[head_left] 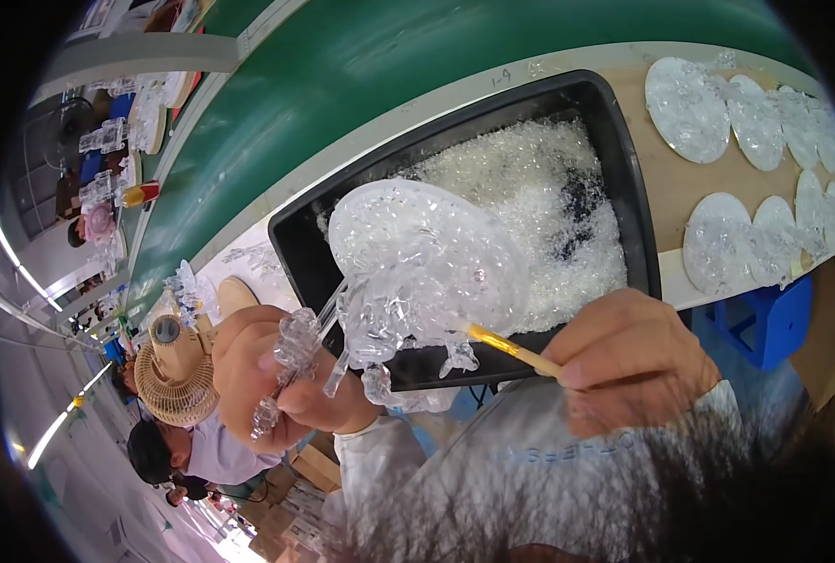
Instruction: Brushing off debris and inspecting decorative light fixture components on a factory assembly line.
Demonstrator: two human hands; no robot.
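On the left, a tan fan (175, 387) stands near the work. If it is blowing, its wind might push the light bits about. Next comes the left hand (248, 368), with its fingers curled round a bumpy, see-through stem (297, 345). The stem looks joined to a big clear disc (394, 220), which is tilted over a black tray (631, 188) of shiny bits. A hard squeeze could snap thin parts, and a loose hold could drop the disc into the bits (567, 263). The brush (519, 351) points its tip at the disc; whether they touch is hard to tell. Too much wet stuff on it, if there is any, could make a mess. The right hand (628, 361) pinches the handle, fingers closed together. Far right, more clear discs (688, 111) sit on a brown board (659, 192); a bumped elbow could knock them.
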